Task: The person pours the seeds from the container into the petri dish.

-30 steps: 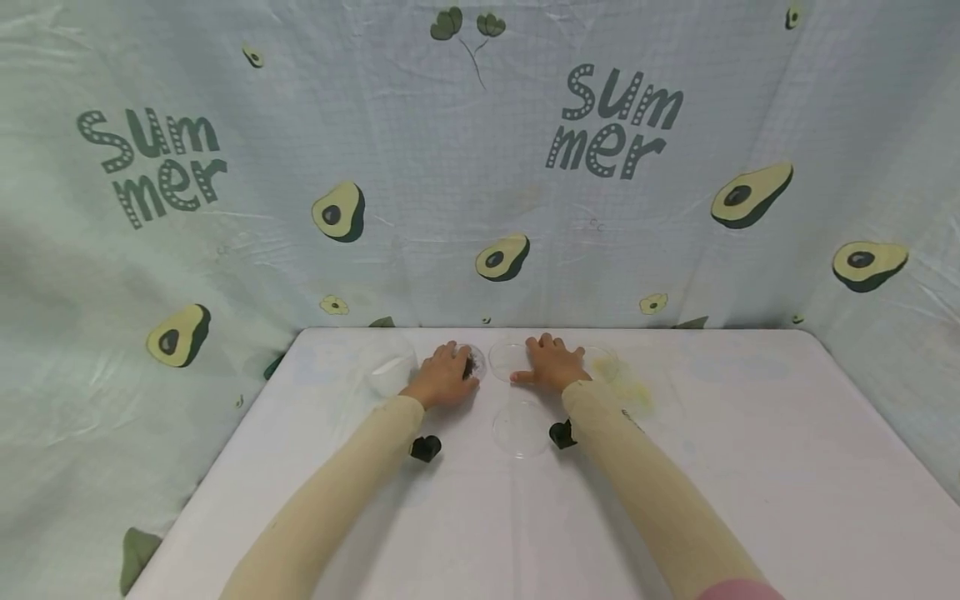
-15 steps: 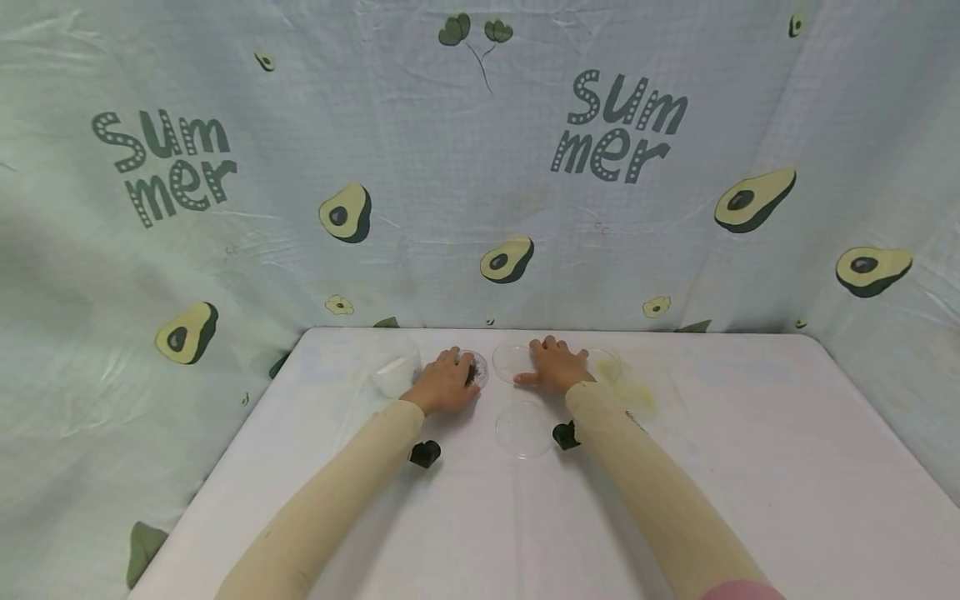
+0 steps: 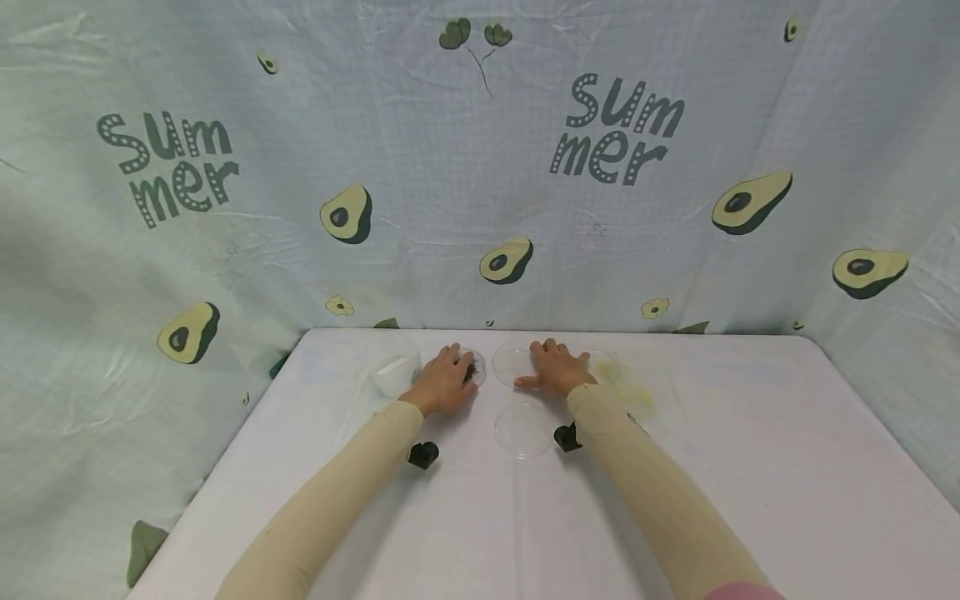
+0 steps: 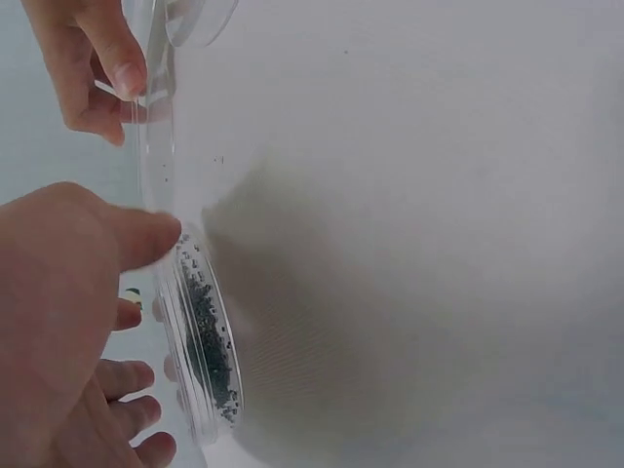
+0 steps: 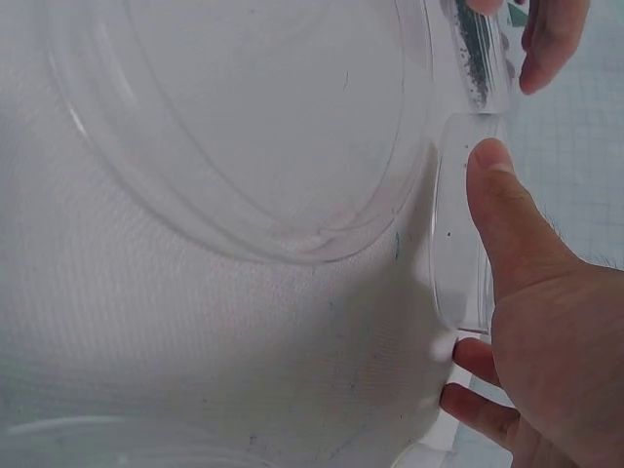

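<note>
In the head view my left hand (image 3: pixel 441 385) is over a clear petri dish (image 3: pixel 477 368) of dark granules. The left wrist view shows the left thumb (image 4: pixel 151 237) at the dish's edge. The other left fingertips are above its lid, where their reflections show; contact is unclear. My right hand (image 3: pixel 553 369) spans another clear petri dish (image 3: pixel 507 367), fingers spread. In the right wrist view the right thumb (image 5: pixel 490 156) lies against one end of this dish, and two fingers reach down beyond the other end. Part of each dish is hidden by the hand.
A clear round dish (image 3: pixel 522 429) lies in front, between the forearms. Past the right hand is a dish with yellowish contents (image 3: pixel 604 364), with a yellow patch beside it. A transparent container (image 3: pixel 396 372) stands left of the left hand. Printed cloth (image 3: pixel 420 167) hangs behind the table.
The head view has shifted slightly. Both hands keep nearly the same pose over their dishes, and the dishes have not visibly moved on the table.
</note>
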Tool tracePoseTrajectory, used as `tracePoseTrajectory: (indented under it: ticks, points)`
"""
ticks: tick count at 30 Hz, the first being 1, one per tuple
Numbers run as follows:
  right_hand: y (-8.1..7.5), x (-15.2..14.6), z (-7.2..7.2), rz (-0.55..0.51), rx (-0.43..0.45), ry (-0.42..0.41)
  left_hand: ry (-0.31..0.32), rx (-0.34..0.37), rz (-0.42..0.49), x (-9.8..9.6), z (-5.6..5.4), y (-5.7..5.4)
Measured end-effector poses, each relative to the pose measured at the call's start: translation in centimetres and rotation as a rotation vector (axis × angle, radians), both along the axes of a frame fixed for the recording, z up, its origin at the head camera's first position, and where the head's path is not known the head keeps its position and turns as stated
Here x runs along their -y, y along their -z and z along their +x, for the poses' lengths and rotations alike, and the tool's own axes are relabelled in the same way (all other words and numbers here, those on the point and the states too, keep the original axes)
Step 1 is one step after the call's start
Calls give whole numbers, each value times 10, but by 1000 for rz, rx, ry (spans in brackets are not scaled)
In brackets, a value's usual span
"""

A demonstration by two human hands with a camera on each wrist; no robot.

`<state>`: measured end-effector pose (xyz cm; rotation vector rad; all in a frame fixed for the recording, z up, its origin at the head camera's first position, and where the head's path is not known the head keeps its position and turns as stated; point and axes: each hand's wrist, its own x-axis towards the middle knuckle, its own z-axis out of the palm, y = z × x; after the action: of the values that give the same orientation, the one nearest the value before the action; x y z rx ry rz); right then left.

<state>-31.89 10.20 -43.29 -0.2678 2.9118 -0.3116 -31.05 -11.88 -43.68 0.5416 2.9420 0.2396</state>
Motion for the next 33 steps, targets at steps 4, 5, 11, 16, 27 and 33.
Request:
tracePoseTrajectory:
  ticks: [4,5,11,16,27,33]
  points:
    - [1,0,0,1,0,2,-6,-10,19,1,0,-2]
    - [1,0,0,3,-2,3,-5,-16,23,2,0,-3]
    - [4,-1,-1,9,5,17,25,-99,25,8,0,-11]
    - [4,-1,-1,5,6,9,50,-160,40,16,2,-17]
    - [5,-1,-1,8,12,4,3,-239,58,42,1,-27]
    - [5,-2,0,-1,14,6,-33,-243,64,56,2,-28]
